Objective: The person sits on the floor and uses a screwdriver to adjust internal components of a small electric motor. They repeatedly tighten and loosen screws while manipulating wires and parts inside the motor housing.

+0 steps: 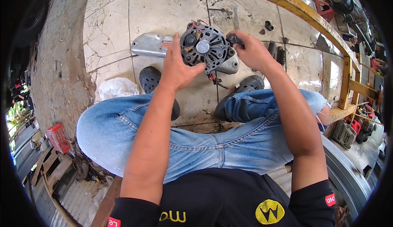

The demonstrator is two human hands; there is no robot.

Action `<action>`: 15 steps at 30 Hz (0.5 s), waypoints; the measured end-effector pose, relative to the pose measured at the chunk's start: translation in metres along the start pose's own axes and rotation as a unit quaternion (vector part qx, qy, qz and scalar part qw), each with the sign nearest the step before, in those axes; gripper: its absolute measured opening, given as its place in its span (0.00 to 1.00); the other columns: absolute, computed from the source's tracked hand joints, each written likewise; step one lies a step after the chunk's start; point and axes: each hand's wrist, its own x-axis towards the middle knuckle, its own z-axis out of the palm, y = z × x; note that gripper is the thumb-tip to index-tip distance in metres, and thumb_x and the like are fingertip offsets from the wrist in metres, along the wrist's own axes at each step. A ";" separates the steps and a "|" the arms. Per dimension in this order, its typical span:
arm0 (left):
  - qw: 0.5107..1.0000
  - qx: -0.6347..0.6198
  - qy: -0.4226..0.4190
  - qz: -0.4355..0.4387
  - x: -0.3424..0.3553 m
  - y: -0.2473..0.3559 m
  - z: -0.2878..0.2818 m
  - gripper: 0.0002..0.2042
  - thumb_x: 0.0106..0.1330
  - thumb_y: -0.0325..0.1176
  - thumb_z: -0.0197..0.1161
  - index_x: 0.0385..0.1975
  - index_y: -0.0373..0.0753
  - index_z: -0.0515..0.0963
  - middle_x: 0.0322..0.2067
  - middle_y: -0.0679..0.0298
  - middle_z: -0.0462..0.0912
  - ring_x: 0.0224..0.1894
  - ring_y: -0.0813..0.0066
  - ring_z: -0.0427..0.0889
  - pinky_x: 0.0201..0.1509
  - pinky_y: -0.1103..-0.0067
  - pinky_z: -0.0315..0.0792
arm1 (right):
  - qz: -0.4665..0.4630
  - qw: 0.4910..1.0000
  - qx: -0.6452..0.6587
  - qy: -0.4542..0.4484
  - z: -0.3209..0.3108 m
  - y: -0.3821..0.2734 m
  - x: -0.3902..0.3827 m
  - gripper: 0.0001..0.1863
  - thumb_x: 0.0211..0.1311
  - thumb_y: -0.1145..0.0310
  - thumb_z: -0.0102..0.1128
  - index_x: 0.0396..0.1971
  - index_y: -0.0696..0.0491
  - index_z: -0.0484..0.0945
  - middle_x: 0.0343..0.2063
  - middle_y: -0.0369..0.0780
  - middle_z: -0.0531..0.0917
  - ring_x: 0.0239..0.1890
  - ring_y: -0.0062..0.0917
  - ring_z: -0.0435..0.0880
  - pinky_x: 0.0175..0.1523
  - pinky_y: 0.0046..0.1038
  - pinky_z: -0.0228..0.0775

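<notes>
A round grey alternator (pixel 213 43) with a slotted end cover lies between my feet on the tiled floor. My left hand (pixel 179 68) grips its left side, thumb across the lower rim and fingers along the edge. At the right rim, my right hand (pixel 253 50) is closed around a small dark piece (pixel 234 40); its exact kind is mostly hidden by the fingers. A shiny metal plate (pixel 148 45) sticks out to the left of the alternator. Below its right side shows a grey metal housing part (pixel 230 66). Thin wires with a connector (pixel 219 82) trail toward my right shoe.
A black-bristled brush (pixel 281 56) and small dark parts (pixel 268 25) lie to the right. A yellow metal frame (pixel 294 7) crosses the far right. Beside my left knee sits a white plastic bag (pixel 117 88). A red plastic basket (pixel 58 138) stands at far left.
</notes>
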 end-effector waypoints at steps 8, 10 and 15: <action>0.988 -0.101 -0.086 -0.074 0.014 -0.007 -0.006 0.66 0.37 0.65 0.81 0.72 0.31 0.53 0.63 0.38 0.68 0.67 0.44 0.70 0.70 0.65 0.67 | -0.052 0.995 -0.080 0.005 -0.002 -0.001 0.004 0.25 0.67 0.72 0.56 0.64 0.46 0.74 0.46 0.52 0.84 0.48 0.49 0.83 0.52 0.40 0.74; 0.986 -0.112 -0.101 -0.073 0.015 -0.004 -0.009 0.67 0.35 0.65 0.82 0.71 0.29 0.54 0.63 0.37 0.68 0.67 0.44 0.70 0.70 0.65 0.66 | -0.086 0.992 -0.087 0.022 0.001 0.006 0.006 0.25 0.67 0.72 0.56 0.65 0.45 0.74 0.46 0.52 0.84 0.48 0.49 0.82 0.52 0.40 0.74; 0.979 0.198 -0.018 -0.034 0.009 0.011 -0.007 0.65 0.34 0.63 0.83 0.66 0.24 0.56 0.61 0.36 0.70 0.67 0.43 0.70 0.70 0.67 0.66 | -0.121 0.988 -0.088 0.048 0.005 0.007 0.009 0.26 0.67 0.72 0.56 0.66 0.43 0.73 0.45 0.51 0.84 0.46 0.49 0.83 0.50 0.41 0.74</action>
